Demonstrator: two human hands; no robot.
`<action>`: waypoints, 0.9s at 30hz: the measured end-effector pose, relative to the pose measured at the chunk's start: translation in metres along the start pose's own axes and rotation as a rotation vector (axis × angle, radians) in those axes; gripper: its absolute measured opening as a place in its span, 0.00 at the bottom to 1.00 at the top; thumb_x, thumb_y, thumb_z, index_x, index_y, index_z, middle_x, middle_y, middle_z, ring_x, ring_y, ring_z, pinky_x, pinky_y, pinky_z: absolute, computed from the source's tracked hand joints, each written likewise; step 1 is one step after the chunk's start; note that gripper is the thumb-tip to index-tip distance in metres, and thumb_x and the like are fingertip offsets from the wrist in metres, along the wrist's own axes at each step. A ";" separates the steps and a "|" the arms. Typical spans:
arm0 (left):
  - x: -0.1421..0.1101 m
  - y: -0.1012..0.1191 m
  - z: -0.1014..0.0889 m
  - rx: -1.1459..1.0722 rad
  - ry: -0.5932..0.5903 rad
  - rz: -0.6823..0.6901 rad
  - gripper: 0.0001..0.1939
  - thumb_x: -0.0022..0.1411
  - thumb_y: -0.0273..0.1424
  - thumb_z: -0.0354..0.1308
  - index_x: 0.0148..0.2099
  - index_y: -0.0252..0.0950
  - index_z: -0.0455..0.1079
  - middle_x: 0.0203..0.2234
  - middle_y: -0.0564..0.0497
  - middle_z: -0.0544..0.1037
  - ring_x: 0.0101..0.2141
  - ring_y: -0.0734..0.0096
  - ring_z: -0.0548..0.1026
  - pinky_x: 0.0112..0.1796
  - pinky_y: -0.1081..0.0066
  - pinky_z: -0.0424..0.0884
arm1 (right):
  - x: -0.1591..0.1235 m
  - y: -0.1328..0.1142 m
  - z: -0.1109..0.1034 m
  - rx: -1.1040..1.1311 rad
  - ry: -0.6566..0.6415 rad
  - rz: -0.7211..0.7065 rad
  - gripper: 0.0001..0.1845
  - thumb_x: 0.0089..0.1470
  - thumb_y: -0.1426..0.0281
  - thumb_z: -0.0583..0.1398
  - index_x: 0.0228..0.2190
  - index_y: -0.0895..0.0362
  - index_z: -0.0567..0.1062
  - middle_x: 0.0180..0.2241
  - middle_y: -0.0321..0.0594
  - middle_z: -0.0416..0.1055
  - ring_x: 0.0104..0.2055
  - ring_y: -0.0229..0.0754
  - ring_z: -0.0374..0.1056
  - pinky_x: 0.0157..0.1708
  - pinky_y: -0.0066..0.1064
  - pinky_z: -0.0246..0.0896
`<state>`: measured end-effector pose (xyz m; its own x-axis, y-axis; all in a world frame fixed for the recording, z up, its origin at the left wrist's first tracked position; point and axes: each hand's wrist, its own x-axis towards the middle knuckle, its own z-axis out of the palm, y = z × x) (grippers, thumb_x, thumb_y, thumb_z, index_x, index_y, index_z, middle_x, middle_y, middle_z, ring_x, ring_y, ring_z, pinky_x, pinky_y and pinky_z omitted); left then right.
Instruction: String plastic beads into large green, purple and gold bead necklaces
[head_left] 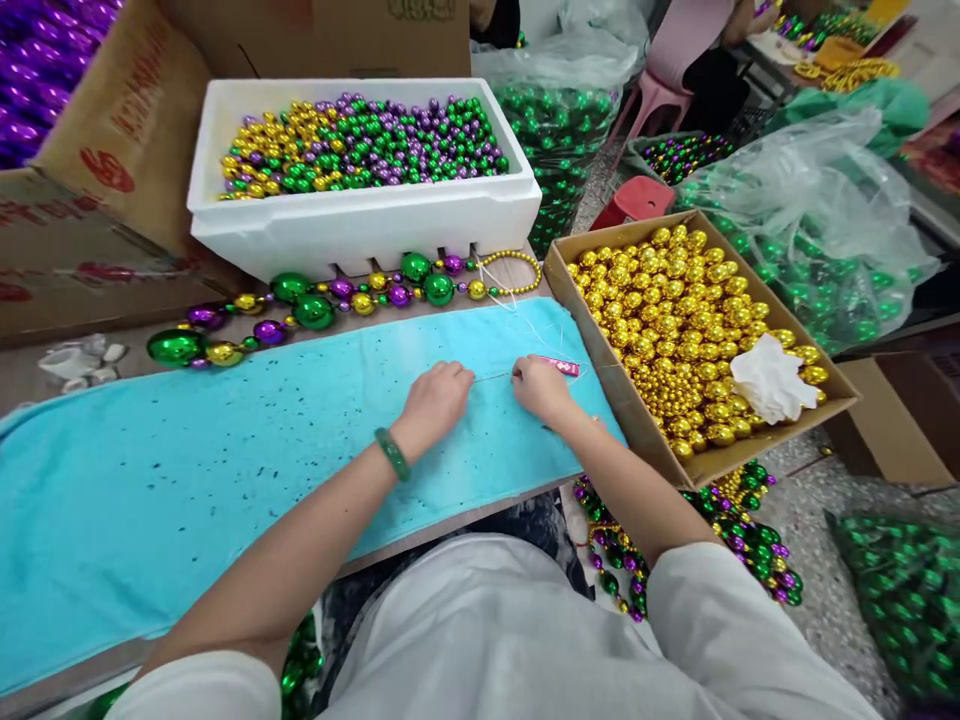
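Note:
My left hand (437,402), with a green bangle (393,454) at the wrist, is closed over a light blue cloth (247,440). A thin string (491,378) runs from its fingertips to my right hand (541,388), which pinches the other end. Just behind the right fingers lies a small pink object with white marks (562,366); its kind does not show. Beyond the cloth stretches a bead necklace (313,311) of green, purple and gold beads, with a loop of small gold beads (537,262) at its right end.
A white foam box (360,222) of mixed beads stands behind the necklace. To the right, a cardboard box (694,478) holds gold beads and a crumpled white tissue (772,380). A large carton (97,250) with purple beads stands left. Strung beads (622,560) hang below the table edge.

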<state>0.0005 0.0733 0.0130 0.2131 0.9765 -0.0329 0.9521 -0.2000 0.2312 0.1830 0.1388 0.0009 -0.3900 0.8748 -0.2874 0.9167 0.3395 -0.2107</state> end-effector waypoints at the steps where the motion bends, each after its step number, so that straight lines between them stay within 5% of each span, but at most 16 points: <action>1: 0.006 0.006 0.002 0.060 -0.050 0.031 0.14 0.66 0.23 0.46 0.42 0.30 0.74 0.37 0.37 0.76 0.42 0.55 0.73 0.39 0.61 0.68 | -0.001 -0.002 0.003 0.000 0.010 0.013 0.16 0.61 0.73 0.50 0.43 0.60 0.75 0.46 0.52 0.72 0.45 0.49 0.70 0.41 0.34 0.63; 5: 0.015 0.019 0.009 0.196 -0.179 0.092 0.14 0.65 0.21 0.45 0.43 0.28 0.72 0.38 0.36 0.75 0.43 0.53 0.73 0.39 0.60 0.68 | -0.009 -0.006 0.008 0.053 0.084 0.037 0.17 0.61 0.74 0.48 0.43 0.60 0.75 0.46 0.53 0.72 0.43 0.48 0.71 0.40 0.35 0.64; 9: 0.018 0.018 0.013 0.199 -0.173 0.046 0.15 0.66 0.21 0.43 0.45 0.29 0.71 0.40 0.38 0.74 0.44 0.53 0.72 0.39 0.61 0.69 | -0.007 0.014 -0.011 0.412 0.191 0.051 0.09 0.55 0.75 0.54 0.34 0.59 0.74 0.37 0.45 0.76 0.39 0.44 0.72 0.39 0.32 0.64; 14: 0.026 0.016 0.015 0.103 -0.153 -0.059 0.14 0.64 0.22 0.45 0.45 0.32 0.71 0.41 0.40 0.75 0.45 0.53 0.71 0.42 0.60 0.69 | 0.000 0.038 -0.088 0.972 0.290 0.032 0.03 0.51 0.76 0.55 0.27 0.57 0.66 0.20 0.33 0.68 0.20 0.33 0.62 0.22 0.25 0.58; 20: 0.033 0.020 0.015 0.072 -0.171 -0.048 0.17 0.61 0.21 0.45 0.47 0.30 0.72 0.41 0.38 0.76 0.45 0.50 0.73 0.43 0.58 0.70 | -0.014 -0.021 -0.183 0.901 0.318 -0.345 0.09 0.49 0.83 0.56 0.24 0.59 0.65 0.19 0.28 0.59 0.22 0.27 0.57 0.22 0.20 0.52; 24: 0.027 0.009 0.011 -0.127 0.017 -0.115 0.16 0.61 0.24 0.46 0.45 0.31 0.74 0.40 0.40 0.77 0.41 0.54 0.75 0.42 0.59 0.71 | -0.016 -0.053 -0.198 0.814 0.333 -0.480 0.08 0.51 0.82 0.56 0.24 0.60 0.68 0.20 0.25 0.59 0.24 0.25 0.55 0.25 0.20 0.50; 27: 0.009 -0.003 -0.006 -0.446 0.318 -0.233 0.13 0.60 0.28 0.50 0.43 0.33 0.74 0.36 0.44 0.77 0.37 0.62 0.76 0.40 0.63 0.71 | -0.019 -0.056 -0.171 0.861 0.370 -0.438 0.07 0.51 0.79 0.58 0.23 0.60 0.70 0.21 0.26 0.60 0.24 0.26 0.54 0.26 0.21 0.49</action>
<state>-0.0021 0.0830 0.0179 -0.1325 0.9805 0.1452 0.7670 0.0086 0.6415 0.1540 0.1627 0.1783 -0.4900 0.8350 0.2502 0.2712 0.4188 -0.8666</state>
